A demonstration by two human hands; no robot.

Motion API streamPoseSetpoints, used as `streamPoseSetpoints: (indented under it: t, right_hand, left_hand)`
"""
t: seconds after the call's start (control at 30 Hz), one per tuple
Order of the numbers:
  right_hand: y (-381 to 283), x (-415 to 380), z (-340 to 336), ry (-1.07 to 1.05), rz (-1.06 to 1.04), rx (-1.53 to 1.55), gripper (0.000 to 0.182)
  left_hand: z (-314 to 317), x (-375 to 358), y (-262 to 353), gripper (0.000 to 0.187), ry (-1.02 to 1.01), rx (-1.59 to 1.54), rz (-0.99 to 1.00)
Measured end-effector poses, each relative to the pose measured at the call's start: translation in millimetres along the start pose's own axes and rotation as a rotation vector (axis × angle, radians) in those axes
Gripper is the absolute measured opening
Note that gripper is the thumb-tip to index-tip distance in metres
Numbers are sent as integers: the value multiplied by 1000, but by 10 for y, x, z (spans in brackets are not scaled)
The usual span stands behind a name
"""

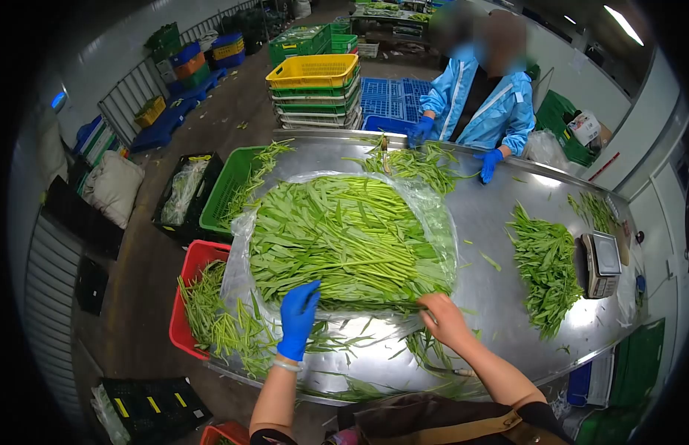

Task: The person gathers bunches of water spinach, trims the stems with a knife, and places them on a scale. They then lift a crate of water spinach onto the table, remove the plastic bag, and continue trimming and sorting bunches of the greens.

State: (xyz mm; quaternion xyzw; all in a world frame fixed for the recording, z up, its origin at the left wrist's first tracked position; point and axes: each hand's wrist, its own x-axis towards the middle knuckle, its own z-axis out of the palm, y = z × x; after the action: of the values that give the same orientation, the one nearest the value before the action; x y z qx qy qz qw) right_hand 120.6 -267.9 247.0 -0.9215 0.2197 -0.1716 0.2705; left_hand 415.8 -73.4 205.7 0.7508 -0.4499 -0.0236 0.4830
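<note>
A large heap of long-stemmed leafy greens point(344, 237), resembling water spinach, lies on a clear plastic sheet or bag point(433, 215) on the metal table. My left hand point(298, 319), in a blue glove, is at the near left side of the heap, its fingers extended and touching or just over the leaves. At the near right corner, my bare right hand point(442, 317) has its fingers at the edge of the greens, thumb apart. Below that hand, a curved-blade knife point(459, 371) with a short handle lies among loose stems.
A co-worker in a blue jacket point(515, 111) stands across the metal table point(482, 319), gloved hands at its far edge. More greens point(545, 267) and a scale point(602, 263) are to the right. Red point(183, 326) and green point(218, 189) crates flank the left edge; stacked crates point(315, 85) stand beyond.
</note>
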Motion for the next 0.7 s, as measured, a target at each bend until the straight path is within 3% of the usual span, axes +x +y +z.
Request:
streamPoseSetpoints:
  t: [0.13, 0.27, 0.4, 0.53, 0.7]
  right_hand:
    - [-68, 787, 309, 68, -68, -182, 58]
    - [-16, 1156, 443, 37, -24, -395, 84]
    - [-52, 1186, 428, 0, 43, -415, 91]
    - [-113, 1218, 362, -136, 77, -442, 92]
    - [-100, 1247, 386, -123, 122, -469, 92]
  left_hand:
    - [211, 638, 422, 60, -291, 248, 283]
    - [471, 1038, 405, 86, -626, 521, 462]
    - [611, 1266, 278, 88, -675, 460, 598]
    - [585, 1402, 419, 87, -780, 498, 583]
    - [617, 1433, 538, 87, -804, 556, 593]
